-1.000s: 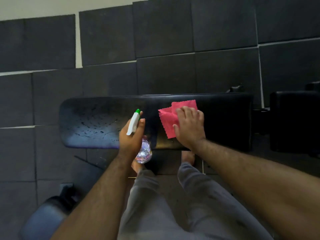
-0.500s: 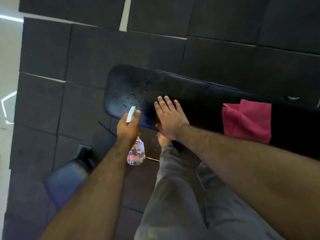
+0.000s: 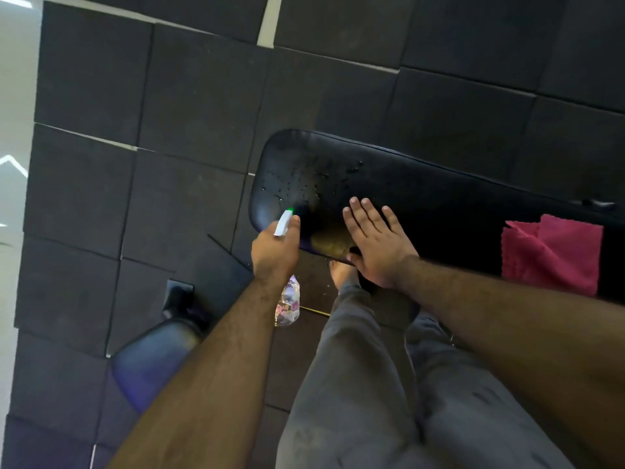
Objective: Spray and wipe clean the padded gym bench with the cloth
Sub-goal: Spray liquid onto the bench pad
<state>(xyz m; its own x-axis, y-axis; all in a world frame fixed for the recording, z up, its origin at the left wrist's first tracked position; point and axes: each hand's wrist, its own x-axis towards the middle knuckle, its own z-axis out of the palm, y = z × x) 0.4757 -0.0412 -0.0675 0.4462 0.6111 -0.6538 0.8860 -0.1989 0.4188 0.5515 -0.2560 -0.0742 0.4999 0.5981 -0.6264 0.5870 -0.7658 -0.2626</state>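
Bench (image 3: 439,211) middle bare between right hand (image 3: 375,243) and cloth (image 3: 554,252) (droplets at left end)

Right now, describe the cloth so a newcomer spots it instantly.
Find the long black padded bench crossing the dark tiled floor. Toward its right end, apart from both hands, lies a crumpled pink cloth draped over the near edge: the only bright-coloured thing on the bench.
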